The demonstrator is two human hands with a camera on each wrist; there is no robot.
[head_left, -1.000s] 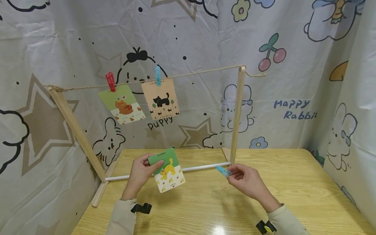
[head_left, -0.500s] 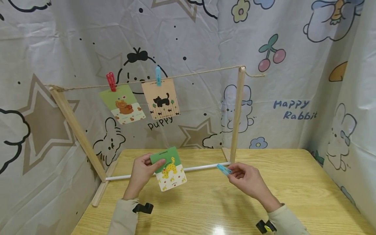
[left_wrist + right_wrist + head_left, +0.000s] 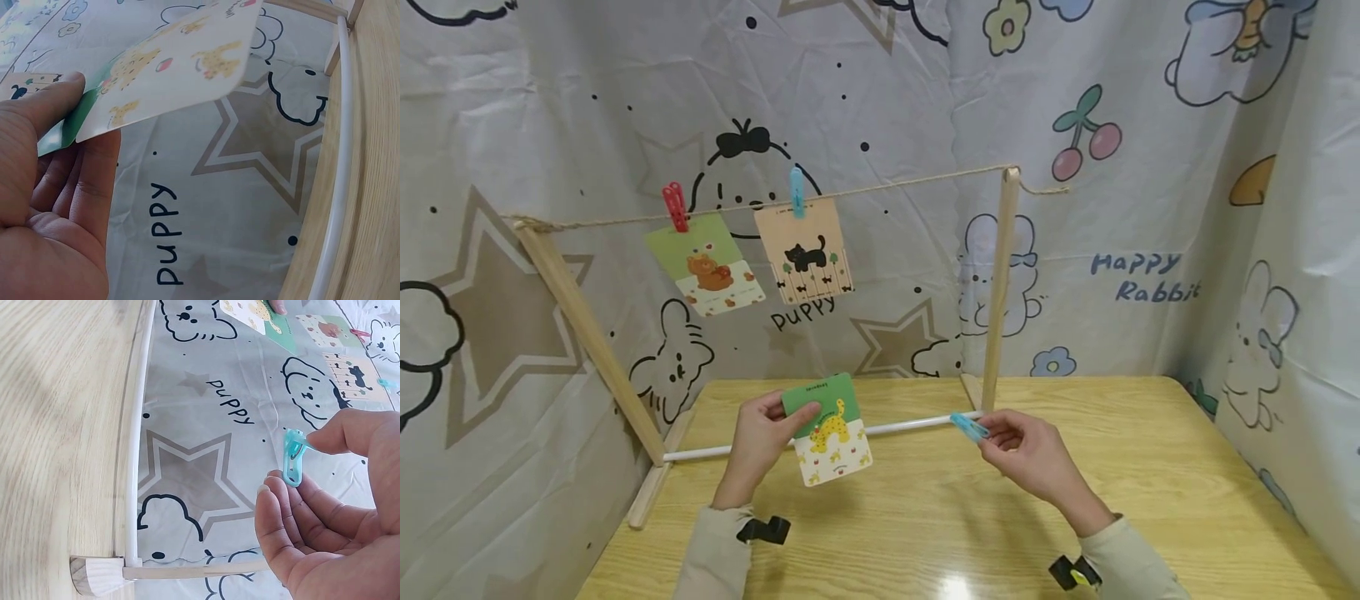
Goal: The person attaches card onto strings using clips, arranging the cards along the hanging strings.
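Observation:
My left hand (image 3: 763, 442) pinches a green and white card (image 3: 831, 433) with a yellow leopard on it, thumb in front and fingers behind. In the left wrist view the card (image 3: 169, 69) tilts away from the palm. To the right, my right hand (image 3: 1037, 462) holds a light blue clothespin (image 3: 970, 427) between thumb and fingertips; the right wrist view shows the clothespin (image 3: 292, 456) close up. Above, a twine line (image 3: 910, 182) carries a green bear card (image 3: 707, 271) under a red clothespin (image 3: 676, 208) and a peach cat card (image 3: 805, 254) under a blue clothespin (image 3: 797, 193).
Two wooden posts bear the twine: a leaning left post (image 3: 587, 333) and a right post (image 3: 1000, 292). A white rod (image 3: 902, 427) joins their feet on the wooden table (image 3: 1112, 467). A printed curtain (image 3: 910, 100) hangs behind.
The leopard card rose slightly and shifted a little right early on. Lately the whole head view has shifted slightly left. Both hands keep their holds.

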